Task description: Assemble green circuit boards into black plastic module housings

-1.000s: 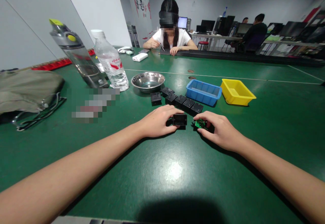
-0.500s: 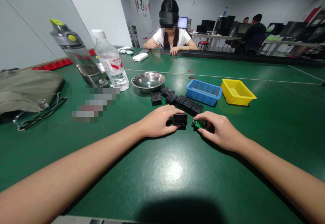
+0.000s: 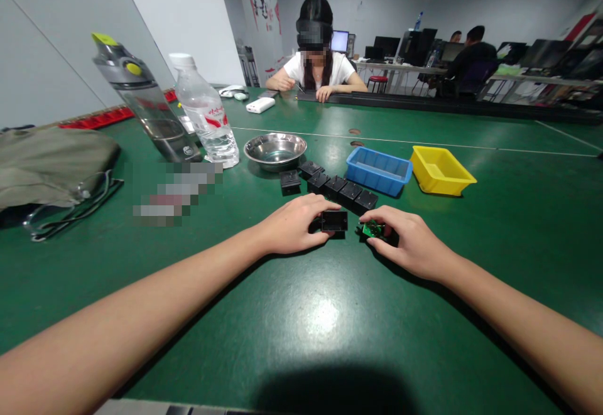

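My left hand point(image 3: 292, 223) rests on the green table point(image 3: 301, 333) with its fingers closed on a small black plastic case point(image 3: 334, 221). Just to the right, my right hand point(image 3: 409, 242) pinches a small green circuit board point(image 3: 372, 229) set in a black part. Beyond both hands lies a curved row of several black cases point(image 3: 335, 188), with one more black case point(image 3: 289, 182) at its left.
A steel bowl point(image 3: 275, 150), a blue bin point(image 3: 378, 171) and a yellow bin point(image 3: 440, 170) stand behind the cases. Two water bottles point(image 3: 202, 113) and a grey bag point(image 3: 51, 167) are at the left. A person in a white shirt point(image 3: 315, 63) sits across the table.
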`<control>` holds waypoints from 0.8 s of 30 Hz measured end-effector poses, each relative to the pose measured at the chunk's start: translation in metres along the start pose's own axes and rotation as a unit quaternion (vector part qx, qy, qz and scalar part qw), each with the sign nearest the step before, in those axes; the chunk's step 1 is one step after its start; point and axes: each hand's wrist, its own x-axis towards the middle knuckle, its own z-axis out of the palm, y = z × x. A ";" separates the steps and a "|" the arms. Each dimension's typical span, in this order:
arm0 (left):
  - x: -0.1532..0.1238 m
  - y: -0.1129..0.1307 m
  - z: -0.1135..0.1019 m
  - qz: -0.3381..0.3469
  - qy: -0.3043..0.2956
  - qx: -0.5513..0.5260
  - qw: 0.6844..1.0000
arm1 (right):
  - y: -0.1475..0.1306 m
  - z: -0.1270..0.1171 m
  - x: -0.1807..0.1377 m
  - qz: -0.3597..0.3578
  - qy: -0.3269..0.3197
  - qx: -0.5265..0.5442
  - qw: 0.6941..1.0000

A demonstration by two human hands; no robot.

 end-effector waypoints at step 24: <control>0.000 0.001 0.000 -0.016 0.005 -0.011 1.000 | 0.002 0.001 -0.001 0.002 0.001 -0.001 1.000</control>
